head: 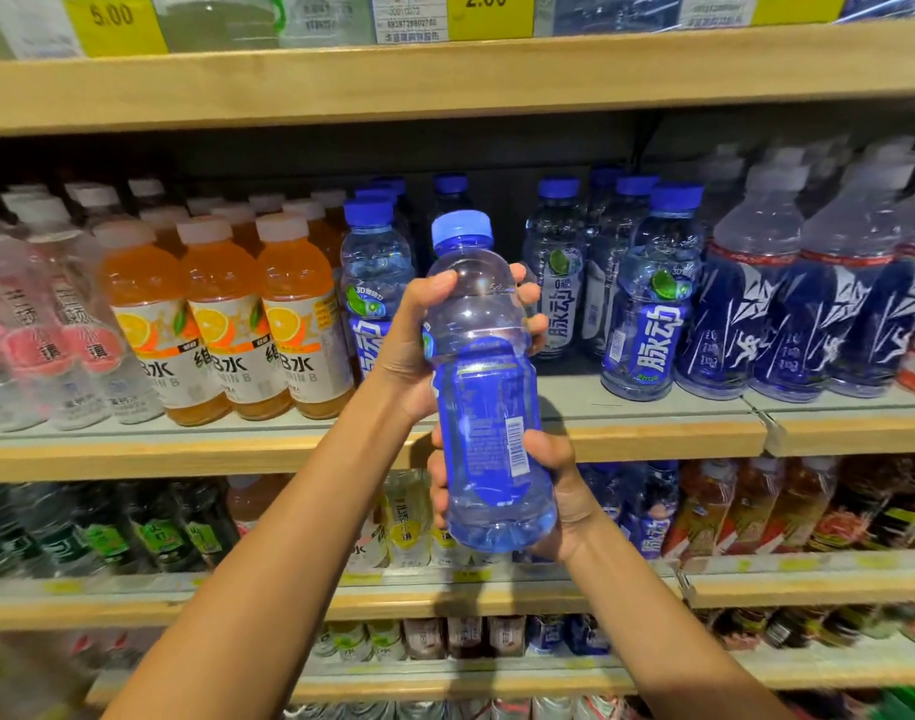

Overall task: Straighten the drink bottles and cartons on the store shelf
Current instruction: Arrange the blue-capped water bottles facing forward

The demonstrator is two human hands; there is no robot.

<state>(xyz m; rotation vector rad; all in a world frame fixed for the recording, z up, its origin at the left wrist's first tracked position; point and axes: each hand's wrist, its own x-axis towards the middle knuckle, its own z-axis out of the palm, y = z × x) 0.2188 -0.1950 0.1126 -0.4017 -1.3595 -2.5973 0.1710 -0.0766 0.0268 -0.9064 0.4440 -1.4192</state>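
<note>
1. The held bottle [486, 387] has a blue cap and a blue label. It is in the air in front of the middle shelf [185, 452], not standing on it. It is nearly upright, its top leaning a little left, and its barcode side faces the camera.
2. The left hand [408, 350] grips the held bottle's upper part. The thumb curls over the front of the shoulder, and the fingers wrap round the far side and show at the right edge.
3. The right hand [564, 485] grips the held bottle's lower part. The palm lies against the right side, and the fingertips curl out at the left edge.
4. Straight behind the held bottle is a bare gap [564, 392] on the shelf board.
5. Just left of the held bottle, partly behind the left hand, stands a matching bottle [372, 272].
6. Just right of the held bottle stand more matching bottles [647, 314], labels forward.
7. Further left of the held bottle stand orange drinks [221, 324] with white caps, and beyond them clear bottles with pink labels [39, 330].
8. Far right of the held bottle stand white-capped bottles with dark blue labels [808, 304].
9. Above the held bottle yellow price tags [114, 23] hang on the upper shelf.
10. Below the held bottle stand mixed drinks [174, 532], blurred.
</note>
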